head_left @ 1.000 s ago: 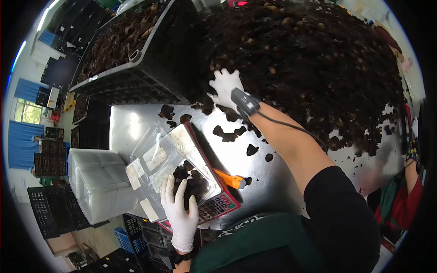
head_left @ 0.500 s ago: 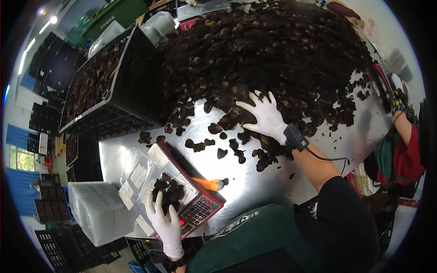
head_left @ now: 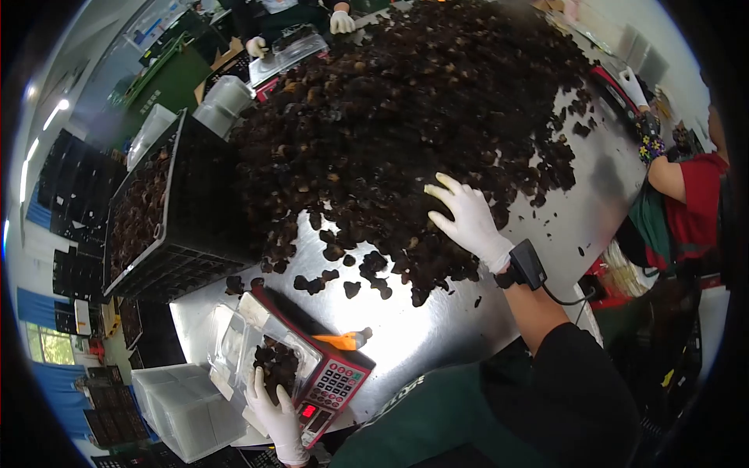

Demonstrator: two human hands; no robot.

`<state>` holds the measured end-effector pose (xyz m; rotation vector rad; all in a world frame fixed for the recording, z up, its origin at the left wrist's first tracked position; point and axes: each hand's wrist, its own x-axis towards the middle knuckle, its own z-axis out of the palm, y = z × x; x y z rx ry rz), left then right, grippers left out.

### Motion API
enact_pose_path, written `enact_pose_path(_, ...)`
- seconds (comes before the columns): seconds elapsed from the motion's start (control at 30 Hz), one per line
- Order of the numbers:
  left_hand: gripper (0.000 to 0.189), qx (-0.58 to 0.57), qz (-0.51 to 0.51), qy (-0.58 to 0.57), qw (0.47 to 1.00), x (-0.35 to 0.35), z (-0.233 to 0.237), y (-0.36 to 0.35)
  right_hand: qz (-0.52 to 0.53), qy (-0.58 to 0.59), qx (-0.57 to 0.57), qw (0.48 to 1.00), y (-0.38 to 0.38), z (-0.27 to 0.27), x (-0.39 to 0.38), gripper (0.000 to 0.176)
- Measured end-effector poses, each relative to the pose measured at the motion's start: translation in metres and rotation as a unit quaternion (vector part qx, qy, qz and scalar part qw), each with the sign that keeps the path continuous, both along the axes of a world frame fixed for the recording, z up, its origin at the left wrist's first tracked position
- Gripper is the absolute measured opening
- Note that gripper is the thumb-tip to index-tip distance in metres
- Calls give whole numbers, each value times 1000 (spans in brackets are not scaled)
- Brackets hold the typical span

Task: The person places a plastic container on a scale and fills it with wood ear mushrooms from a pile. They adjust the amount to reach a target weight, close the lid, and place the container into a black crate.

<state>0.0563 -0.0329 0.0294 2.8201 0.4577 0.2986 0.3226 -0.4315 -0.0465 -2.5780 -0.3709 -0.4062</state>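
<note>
My left hand [head_left: 273,413], in a white glove, rests at the near side of a clear plastic clamshell box [head_left: 228,355], its fingers stretched out beside dark, crinkled pieces [head_left: 277,366] that look like wood ear mushrooms. The open box sits on a red digital scale [head_left: 343,381] with a lit red readout. Over the near right part of a big heap of the same mushrooms [head_left: 367,148] is my right hand [head_left: 470,222], also gloved. Its fingers are apart with nothing visible in them; whether the fingertips touch the heap is hard to tell.
A black crate [head_left: 207,203] of mushrooms stands left of the heap. Stacked clear boxes [head_left: 187,413] are left of the scale, an orange-handled tool [head_left: 339,341] behind it. Another person's gloved hands [head_left: 342,22] are at the far side; a person in a red sleeve [head_left: 698,187] is right.
The camera view has shifted, bringing the far person's hands into sight. My right hand has drawn its spread fingers closer together over the heap. My left hand stays at the box.
</note>
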Motion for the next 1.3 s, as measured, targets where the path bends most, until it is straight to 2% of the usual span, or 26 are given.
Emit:
enact_pose_path(0.13,53,-105,15,-63,992,-3,-7,-1,-51,-29,92,994,-16,3,3,41)
enact_pose_path(0.2,52,-76,22,-46,996,-4,-4,-2,-89,-39,83,992,-24,-1,-1,40)
enact_pose_path(0.23,52,-57,21,-38,997,-3,-6,-1,-87,3,76,993,-30,-5,-4,53)
enact_pose_path(0.33,51,-25,7,-10,1000,-1,-10,1,-87,85,81,989,-25,-14,-24,68)
enact_pose_path(0.37,51,-28,2,-12,1000,0,-7,-2,-65,126,44,989,-21,-15,-29,81)
enact_pose_path(0.53,57,-80,-14,-21,996,9,-3,-7,47,118,-57,990,21,-15,-53,88)
enact_pose_path(0.57,62,-106,-10,-41,994,11,-2,-10,57,95,-61,992,25,-17,-47,87)
enact_pose_path(0.67,63,-43,-1,-40,998,14,-1,-13,101,-14,-45,994,36,-25,-14,73)
enact_pose_path(0.73,64,-48,4,-55,997,14,-2,-17,106,14,-111,988,46,-32,-2,64)
enact_pose_path(0.8,65,-76,9,-77,994,11,1,-21,113,-65,-115,985,48,-41,-7,44)
enact_pose_path(0.9,65,-27,10,-82,996,1,1,-15,116,-117,-43,985,36,-49,-9,23)
enact_pose_path(1.0,63,7,26,-90,996,-10,7,-15,89,13,90,992,30,-44,5,21)
enact_pose_path(1.07,61,2,31,-110,993,-17,7,-15,107,73,137,982,24,-37,21,23)
enact_pose_path(1.13,60,-8,42,-118,992,-23,6,-15,80,139,218,963,26,-22,28,28)
enact_pose_path(1.17,60,-12,47,-121,991,-26,5,-15,67,225,318,918,27,-13,29,29)
enact_pose_path(1.2,60,-16,51,-124,991,-28,4,-15,18,326,372,869,32,10,25,25)
enact_pose_path(1.27,60,-23,58,-129,990,-31,2,-16,43,345,466,814,35,9,27,29)
enact_pose_path(1.3,60,-24,60,-131,989,-32,1,-16,57,409,511,754,37,14,26,30)
